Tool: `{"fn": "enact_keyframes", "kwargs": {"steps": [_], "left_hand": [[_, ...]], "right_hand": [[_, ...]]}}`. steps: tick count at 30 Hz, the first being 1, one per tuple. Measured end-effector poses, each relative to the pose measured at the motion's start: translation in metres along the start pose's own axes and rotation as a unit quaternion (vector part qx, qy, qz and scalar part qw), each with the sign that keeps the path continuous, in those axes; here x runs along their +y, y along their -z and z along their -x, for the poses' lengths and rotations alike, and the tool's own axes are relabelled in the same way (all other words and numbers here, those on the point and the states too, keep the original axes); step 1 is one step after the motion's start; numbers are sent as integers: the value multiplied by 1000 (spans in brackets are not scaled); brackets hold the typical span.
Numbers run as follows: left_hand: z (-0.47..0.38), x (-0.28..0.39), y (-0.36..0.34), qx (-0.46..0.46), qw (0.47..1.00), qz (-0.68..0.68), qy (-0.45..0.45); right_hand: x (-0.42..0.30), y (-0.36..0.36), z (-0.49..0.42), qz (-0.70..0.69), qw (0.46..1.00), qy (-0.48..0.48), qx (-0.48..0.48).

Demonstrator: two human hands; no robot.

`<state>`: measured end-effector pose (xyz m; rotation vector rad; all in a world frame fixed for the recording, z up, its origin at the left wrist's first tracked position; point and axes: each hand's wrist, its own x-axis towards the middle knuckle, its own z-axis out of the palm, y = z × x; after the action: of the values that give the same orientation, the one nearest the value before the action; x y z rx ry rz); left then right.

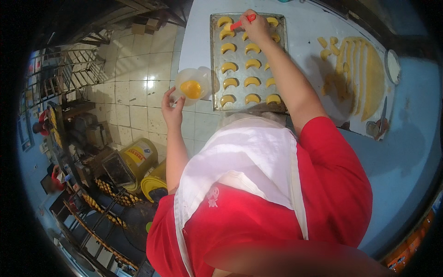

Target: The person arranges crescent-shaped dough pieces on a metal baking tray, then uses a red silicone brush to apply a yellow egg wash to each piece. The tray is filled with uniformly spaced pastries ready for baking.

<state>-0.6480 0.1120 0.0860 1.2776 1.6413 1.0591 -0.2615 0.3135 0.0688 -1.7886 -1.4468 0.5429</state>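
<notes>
My right hand [255, 27] grips the red handle of a pastry brush [238, 24] over the far end of a metal baking tray [241, 62]. The brush's pale tip touches or hangs just above a crescent-shaped piece of dough [227, 34] in the left row. Several glossy yellow crescents lie in rows on the tray; my right hand and forearm hide part of the right row. Left of the tray, my left hand [173, 105] holds a translucent plastic bowl [200, 78] by its rim, with orange-yellow liquid, like egg wash, inside.
Rolled dough [372, 79], partly cut into curved strips, lies on the white table at right, with loose cut pieces [325, 53] beside it. A round container of white powder [393, 66] stands near it. Yellow buckets [145, 152] and racks of baked goods stand at left; people in red are farther off.
</notes>
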Motion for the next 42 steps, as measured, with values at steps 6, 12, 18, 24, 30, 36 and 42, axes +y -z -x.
{"fn": "enact_keyframes", "kwargs": {"steps": [6, 12, 18, 24, 30, 36, 42], "left_hand": [[2, 2, -2, 3, 999, -32, -28], [1, 0, 1, 2, 998, -54, -26], [3, 3, 2, 5, 998, -49, -50], [7, 5, 1, 1, 999, -3, -53], [6, -2, 4, 1, 997, -65, -41], [8, -10, 3, 7, 999, -14, -42], [9, -16, 6, -9, 999, -44, -16]], "right_hand": [[4, 17, 29, -40, 998, -38, 20], [4, 12, 41, -69, 996, -63, -8], [-8, 19, 68, -86, 994, -15, -66], [-33, 22, 85, 16, 998, 22, -58], [-39, 23, 88, 53, 994, 9, -94], [-32, 29, 89, -28, 996, 40, -72], [-28, 31, 105, -6, 996, 5, -94]]}}
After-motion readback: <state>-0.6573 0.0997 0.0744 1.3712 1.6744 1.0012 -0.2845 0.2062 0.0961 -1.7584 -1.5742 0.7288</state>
